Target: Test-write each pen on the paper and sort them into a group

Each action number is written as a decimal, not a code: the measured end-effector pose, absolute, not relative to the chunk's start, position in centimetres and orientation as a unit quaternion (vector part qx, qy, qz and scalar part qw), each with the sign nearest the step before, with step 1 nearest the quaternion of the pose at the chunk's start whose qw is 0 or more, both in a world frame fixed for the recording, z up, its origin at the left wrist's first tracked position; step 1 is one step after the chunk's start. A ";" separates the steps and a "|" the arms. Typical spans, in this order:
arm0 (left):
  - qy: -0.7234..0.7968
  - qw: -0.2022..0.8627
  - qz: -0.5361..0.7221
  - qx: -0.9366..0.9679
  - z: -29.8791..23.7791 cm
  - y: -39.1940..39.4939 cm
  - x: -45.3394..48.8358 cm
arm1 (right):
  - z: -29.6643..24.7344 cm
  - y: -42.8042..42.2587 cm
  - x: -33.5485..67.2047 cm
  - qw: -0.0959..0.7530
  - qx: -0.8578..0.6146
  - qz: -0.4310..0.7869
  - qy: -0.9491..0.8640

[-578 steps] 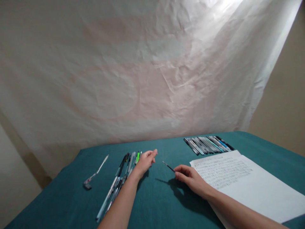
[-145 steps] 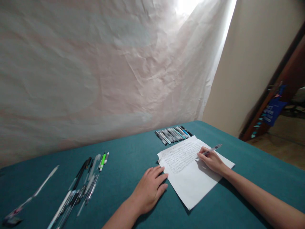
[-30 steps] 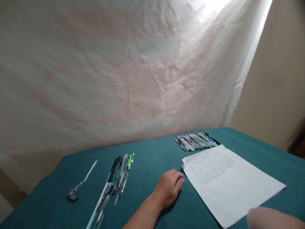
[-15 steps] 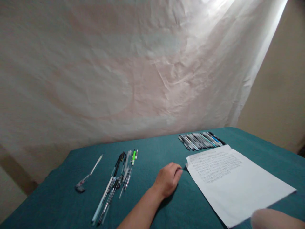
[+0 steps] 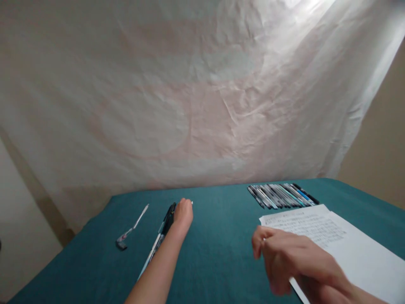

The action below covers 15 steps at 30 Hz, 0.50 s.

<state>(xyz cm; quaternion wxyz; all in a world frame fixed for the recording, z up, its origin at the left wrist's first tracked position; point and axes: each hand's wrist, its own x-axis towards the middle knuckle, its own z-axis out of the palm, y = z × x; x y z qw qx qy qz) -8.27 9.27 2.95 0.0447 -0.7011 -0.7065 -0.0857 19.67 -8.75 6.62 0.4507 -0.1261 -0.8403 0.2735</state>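
My left hand (image 5: 182, 213) reaches out over the far end of a loose bunch of pens (image 5: 161, 236) lying on the teal table (image 5: 215, 253). Its fingers curl down onto the pens, and a white pen tip shows just past them. My right hand (image 5: 284, 257) hovers low in front of a sheet of written paper (image 5: 332, 236). Motion smears it and its fingers point down. I see nothing in it.
A neat row of pens (image 5: 281, 195) lies at the back right, beyond the paper. A single white pen with a dark end (image 5: 131, 229) lies alone at the left. A creased white cloth (image 5: 190, 93) hangs behind the table.
My left hand has moved from beside the paper to the pen bunch on the left. My right hand has come into view from the lower right. The camera turned slightly left.
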 end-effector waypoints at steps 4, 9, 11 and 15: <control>-0.715 0.047 -0.068 -0.695 2.5 10.1 -8.7 | 9.7 -6.8 16.4 0.454 -0.155 0.279 -0.832; -0.719 0.056 -0.064 -0.690 1.5 10.8 -8.5 | 6.8 -6.8 16.5 0.407 -0.223 0.265 -0.845; -0.719 0.059 -0.065 -0.690 1.2 10.9 -8.3 | 6.2 -6.8 16.6 0.397 -0.241 0.257 -0.848; -0.713 0.061 -0.071 -0.695 1.0 10.7 -8.1 | 5.8 -6.4 16.6 0.382 -0.258 0.251 -0.851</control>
